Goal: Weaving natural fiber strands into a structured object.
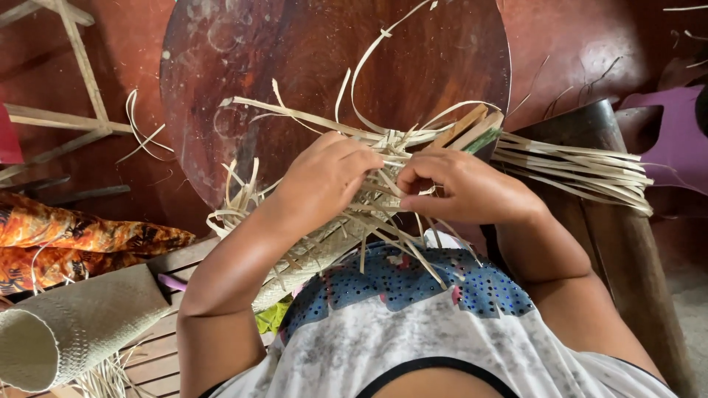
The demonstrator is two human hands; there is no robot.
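Left hand [328, 180] and right hand [461, 188] both closed on pale strips of a half-woven mat [346, 221] held over the lap, loose strip ends [582, 169] fanning right, round dark table [324, 66] beyond, rolled mat [70, 324] lower left, orange cloth [66, 239] beside it.

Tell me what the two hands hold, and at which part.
Both hold a half-woven piece of pale straw strips at its unfinished edge: the left hand grips over the top, the right hand pinches single strips with the fingertips.
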